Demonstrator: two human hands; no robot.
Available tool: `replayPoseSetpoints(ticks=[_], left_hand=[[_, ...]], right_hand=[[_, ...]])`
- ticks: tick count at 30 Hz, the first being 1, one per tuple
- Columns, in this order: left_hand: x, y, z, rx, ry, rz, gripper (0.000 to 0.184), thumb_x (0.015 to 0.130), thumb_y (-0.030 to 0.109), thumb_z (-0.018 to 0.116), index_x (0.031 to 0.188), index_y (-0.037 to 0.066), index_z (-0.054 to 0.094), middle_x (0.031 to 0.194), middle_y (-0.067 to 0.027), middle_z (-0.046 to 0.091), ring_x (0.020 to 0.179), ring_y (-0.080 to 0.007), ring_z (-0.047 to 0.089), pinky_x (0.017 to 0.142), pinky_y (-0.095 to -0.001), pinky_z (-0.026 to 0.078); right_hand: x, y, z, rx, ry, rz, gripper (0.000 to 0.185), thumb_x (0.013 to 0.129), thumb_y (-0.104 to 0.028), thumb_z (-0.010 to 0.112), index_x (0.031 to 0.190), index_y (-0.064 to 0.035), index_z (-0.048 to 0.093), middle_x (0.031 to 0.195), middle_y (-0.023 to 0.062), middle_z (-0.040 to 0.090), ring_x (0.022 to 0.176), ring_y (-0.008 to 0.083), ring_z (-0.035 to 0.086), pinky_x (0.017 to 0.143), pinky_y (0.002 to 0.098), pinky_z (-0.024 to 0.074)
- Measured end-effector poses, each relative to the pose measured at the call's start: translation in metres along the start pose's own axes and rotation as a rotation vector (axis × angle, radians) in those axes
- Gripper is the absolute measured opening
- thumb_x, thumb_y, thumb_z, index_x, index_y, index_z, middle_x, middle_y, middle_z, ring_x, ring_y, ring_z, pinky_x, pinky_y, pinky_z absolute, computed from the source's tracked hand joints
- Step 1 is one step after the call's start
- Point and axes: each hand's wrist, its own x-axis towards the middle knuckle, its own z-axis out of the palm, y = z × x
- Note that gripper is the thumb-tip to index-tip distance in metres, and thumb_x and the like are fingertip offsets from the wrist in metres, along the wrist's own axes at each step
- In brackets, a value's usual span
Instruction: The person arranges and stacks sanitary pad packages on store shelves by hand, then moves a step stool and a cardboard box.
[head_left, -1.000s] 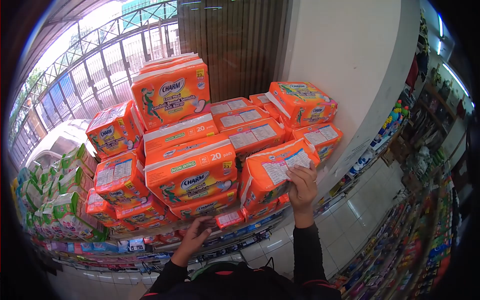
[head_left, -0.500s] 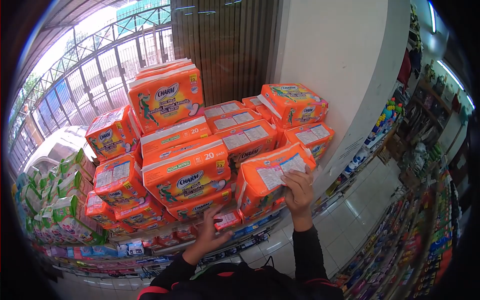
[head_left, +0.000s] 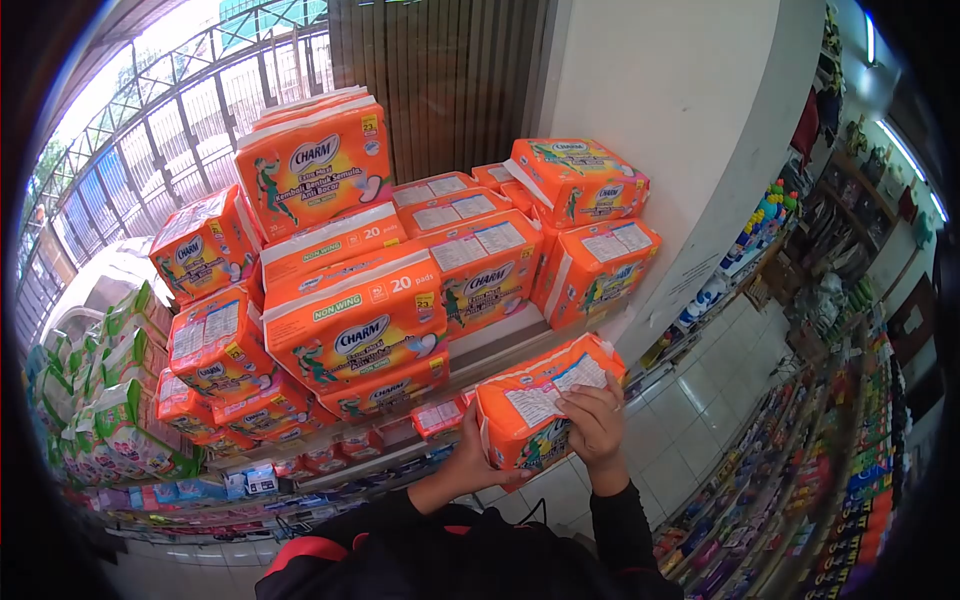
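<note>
Between both hands I hold an orange pack of sanitary pads [head_left: 520, 408], tilted and clear of the shelf edge. My left hand [head_left: 474, 462] cups its left end from below. My right hand [head_left: 596, 425] grips its right side, fingers lying over the printed top; a ring shows on one finger. Just beyond the held pack, a bare strip of shelf [head_left: 500, 345] shows in front of the stacked orange packs. Nearest on the left is a large "20 pads" pack [head_left: 355, 325]; at the right, a smaller pack [head_left: 598, 270] stands under another pack [head_left: 580, 180].
Green-and-white packs [head_left: 135, 430] fill the left end of the display. Behind it are a metal gate [head_left: 190, 150] and a dark ribbed panel [head_left: 440, 100]. A white pillar [head_left: 670, 120] rises at the right, beside a tiled aisle [head_left: 700, 400] and long product shelves [head_left: 790, 480].
The pack in my right hand has come off the shelf toward me. My left hand has moved right from near the shelf edge and taken hold of its left end.
</note>
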Motion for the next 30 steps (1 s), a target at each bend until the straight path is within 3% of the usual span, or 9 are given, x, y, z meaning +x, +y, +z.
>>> replayPoseSetpoints(ticks=[15,18,20,21,23,24,27,28,30], left_hand=[[0.014,0.003,-0.01,0.168,0.164,0.125,0.097,0.054,0.022,0.077,0.119,-0.002,0.008,0.116,-0.0203,0.032,0.112,-0.0283,0.035,0.093,-0.0361,0.028],[0.034,0.013,-0.018,0.223,0.242,0.153,0.095,0.055,0.021,0.077,0.119,0.0,0.01,0.113,-0.0181,0.034,0.11,-0.0268,0.037,0.092,-0.0347,0.03],[0.041,0.014,-0.021,0.293,0.259,0.165,0.094,0.057,0.021,0.076,0.119,0.002,0.008,0.112,-0.0166,0.034,0.111,-0.0246,0.037,0.092,-0.0332,0.031],[0.042,0.012,-0.02,0.238,0.259,0.174,0.093,0.054,0.019,0.076,0.119,0.001,0.012,0.111,-0.0173,0.034,0.108,-0.0273,0.036,0.091,-0.0345,0.031],[0.046,0.009,-0.019,0.126,0.26,0.193,0.093,0.047,0.015,0.076,0.119,0.0,0.018,0.109,-0.0188,0.033,0.104,-0.0327,0.036,0.09,-0.0372,0.031],[0.048,0.017,-0.02,0.112,0.248,0.194,0.093,0.048,0.015,0.076,0.119,0.0,0.018,0.11,-0.0195,0.033,0.105,-0.0328,0.036,0.09,-0.0376,0.03],[0.053,0.025,-0.025,0.106,0.233,0.247,0.093,0.048,0.013,0.076,0.119,0.001,0.017,0.111,-0.0189,0.032,0.105,-0.0334,0.035,0.091,-0.0373,0.03],[0.055,0.03,-0.029,0.107,0.239,0.245,0.093,0.048,0.013,0.076,0.119,0.001,0.017,0.111,-0.0189,0.032,0.105,-0.0334,0.035,0.091,-0.0373,0.03],[0.059,0.044,-0.038,0.264,0.303,0.448,0.094,0.048,0.013,0.076,0.121,0.002,0.018,0.111,-0.0181,0.033,0.105,-0.0341,0.035,0.09,-0.0396,0.029]], right_hand=[[0.016,-0.001,-0.001,0.006,-0.004,-0.056,0.015,0.062,0.001,0.059,0.072,-0.0097,0.062,0.083,0.0018,0.059,0.086,0.0202,0.054,0.096,0.0462,0.0276],[0.015,0.01,-0.002,-0.057,0.081,-0.069,0.032,0.058,-0.002,0.064,0.089,-0.0085,0.059,0.104,0.0069,0.052,0.098,0.0252,0.049,0.095,0.0479,0.0285],[0.024,0.018,-0.001,-0.021,0.242,0.407,0.074,0.053,-0.019,0.077,0.118,-0.0115,0.042,0.122,0.0104,0.037,0.106,0.0303,0.042,0.093,0.0479,0.0309],[0.027,0.022,0.0,-0.016,0.239,0.406,0.074,0.053,-0.019,0.077,0.118,-0.0115,0.042,0.122,0.0104,0.037,0.106,0.0303,0.042,0.093,0.0479,0.0309],[0.028,0.035,0.004,0.64,0.197,0.84,0.115,0.043,-0.024,0.082,0.132,-0.0142,0.01,0.129,0.0124,0.028,0.111,0.029,0.039,0.091,0.0429,0.0362],[0.027,0.041,0.005,0.851,0.14,0.835,0.125,0.039,-0.022,0.084,0.132,-0.0125,0.0,0.128,0.0118,0.029,0.114,0.0258,0.037,0.091,0.0385,0.0377],[0.027,0.052,0.011,0.866,0.112,0.696,0.122,0.04,-0.024,0.084,0.131,-0.0086,0.004,0.128,0.0114,0.029,0.113,0.023,0.038,0.09,0.0368,0.0382],[0.026,0.058,0.014,0.851,0.139,0.637,0.11,0.045,-0.02,0.083,0.129,-0.0062,0.013,0.125,0.0102,0.032,0.111,0.0216,0.04,0.09,0.0346,0.0386],[0.033,0.059,0.011,0.796,0.158,0.599,0.103,0.047,-0.018,0.082,0.127,-0.0056,0.017,0.122,0.0096,0.035,0.11,0.0206,0.04,0.09,0.0336,0.0379]])
